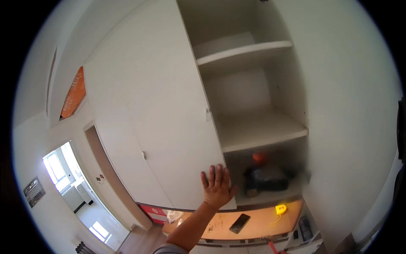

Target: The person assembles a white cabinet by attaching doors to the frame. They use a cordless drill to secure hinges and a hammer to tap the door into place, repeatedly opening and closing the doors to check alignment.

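My left hand [217, 189] lies flat with fingers spread against the lower edge of a white cabinet door [169, 106], beside the uncovered shelves. At the bottom edge of the picture only a sliver of my right hand [281, 252] shows. It is closed round the red handle of what looks like a hammer [271, 245], its metal end pointing up and left. On the orange-brown board [253, 228] below the cabinet lie a black phone [240, 223] and a yellow tape measure [281, 209].
The open cabinet bay has white shelves [266, 134]. A dark tool bag or case [268, 180] with something orange [259, 158] sits blurred on the lowest one. A white side panel [347, 127] rises at the right. At far left a doorway [84, 190] leads to a bright room.
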{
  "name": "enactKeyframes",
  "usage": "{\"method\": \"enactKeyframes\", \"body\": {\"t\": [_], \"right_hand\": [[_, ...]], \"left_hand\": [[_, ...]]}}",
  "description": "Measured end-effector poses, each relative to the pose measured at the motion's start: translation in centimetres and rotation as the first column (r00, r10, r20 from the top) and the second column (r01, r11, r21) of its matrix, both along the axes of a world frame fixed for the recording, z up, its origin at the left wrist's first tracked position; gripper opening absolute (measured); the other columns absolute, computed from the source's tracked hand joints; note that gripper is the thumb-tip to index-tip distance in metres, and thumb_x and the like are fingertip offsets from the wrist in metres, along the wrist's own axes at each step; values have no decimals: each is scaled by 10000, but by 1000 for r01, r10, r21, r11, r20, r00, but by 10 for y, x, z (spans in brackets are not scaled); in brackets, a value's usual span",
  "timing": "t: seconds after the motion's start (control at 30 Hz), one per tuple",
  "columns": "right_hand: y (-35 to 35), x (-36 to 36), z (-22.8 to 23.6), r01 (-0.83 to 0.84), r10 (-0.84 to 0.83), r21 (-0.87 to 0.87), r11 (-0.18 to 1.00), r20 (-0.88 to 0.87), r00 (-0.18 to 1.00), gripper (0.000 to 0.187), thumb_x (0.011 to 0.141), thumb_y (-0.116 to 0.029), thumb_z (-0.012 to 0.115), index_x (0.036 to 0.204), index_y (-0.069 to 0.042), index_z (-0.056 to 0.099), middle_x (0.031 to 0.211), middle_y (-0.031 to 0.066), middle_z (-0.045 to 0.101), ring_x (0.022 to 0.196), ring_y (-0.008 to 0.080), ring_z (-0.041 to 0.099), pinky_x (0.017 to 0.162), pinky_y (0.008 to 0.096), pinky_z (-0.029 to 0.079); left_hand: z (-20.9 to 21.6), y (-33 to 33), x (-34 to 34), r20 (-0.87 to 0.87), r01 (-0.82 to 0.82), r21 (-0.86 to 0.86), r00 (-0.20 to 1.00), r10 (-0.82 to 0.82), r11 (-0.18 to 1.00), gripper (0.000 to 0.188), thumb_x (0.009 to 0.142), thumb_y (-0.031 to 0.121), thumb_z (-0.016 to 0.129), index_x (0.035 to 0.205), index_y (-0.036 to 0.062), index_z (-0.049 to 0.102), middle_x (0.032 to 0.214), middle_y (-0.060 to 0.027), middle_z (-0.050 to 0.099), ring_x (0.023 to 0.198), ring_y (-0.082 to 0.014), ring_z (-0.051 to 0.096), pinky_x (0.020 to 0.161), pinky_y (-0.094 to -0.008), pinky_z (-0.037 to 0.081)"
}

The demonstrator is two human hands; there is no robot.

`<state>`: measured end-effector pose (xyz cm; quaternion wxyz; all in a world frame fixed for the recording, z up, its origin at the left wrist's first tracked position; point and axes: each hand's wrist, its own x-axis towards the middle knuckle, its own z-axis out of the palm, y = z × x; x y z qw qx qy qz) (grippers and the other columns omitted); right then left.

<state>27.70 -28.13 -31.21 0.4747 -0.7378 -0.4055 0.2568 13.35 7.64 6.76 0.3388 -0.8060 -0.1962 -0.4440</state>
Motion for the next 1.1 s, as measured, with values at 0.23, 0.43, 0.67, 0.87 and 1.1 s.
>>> {"method": "enactKeyframes", "body": {"t": [0.23,0.43,0.67,0.87,1.1], "right_hand": [[-5,-7,15,67,-77,87,994,120,990,290,892,-347,726,941,-64,686,759,134,664,668,252,650,651,389,524],[-4,0,128,-42,13,296,954,100,995,217,876,-175,742,1019,-22,685,803,142,659,690,215,641,643,357,510],[60,13,230,112,-133,445,888,16,991,282,949,-68,620,1223,0,624,781,-1,567,632,82,513,579,255,441],[101,18,276,2,95,490,872,-173,980,479,962,-45,594,1435,0,531,943,28,586,722,73,541,650,238,479],[129,41,311,-127,146,407,904,-16,989,572,935,-53,636,1493,-48,511,1167,146,641,966,233,659,898,326,523]], "left_hand": [[-83,28,-21,-87,57,-160,994,-72,986,849,888,452,681,1536,-9,387,1636,-284,279,1521,-516,208,1209,-683,117],[-165,22,-87,-150,-17,-243,988,-20,970,715,946,460,631,1515,58,473,1628,-218,339,1509,-467,272,1203,-663,189],[-182,-11,-115,-304,-237,-475,948,95,847,870,885,315,698,1601,36,289,1670,-234,237,1558,-441,172,1249,-614,138],[-224,-44,-168,-66,-93,-856,995,72,509,846,898,256,691,1590,8,273,1633,-262,292,1473,-458,341,1184,-509,343],[-338,-107,-306,-584,-566,-765,811,-42,-306,688,969,511,596,1494,75,508,1643,-186,338,1535,-364,278,1232,-539,241]]}}
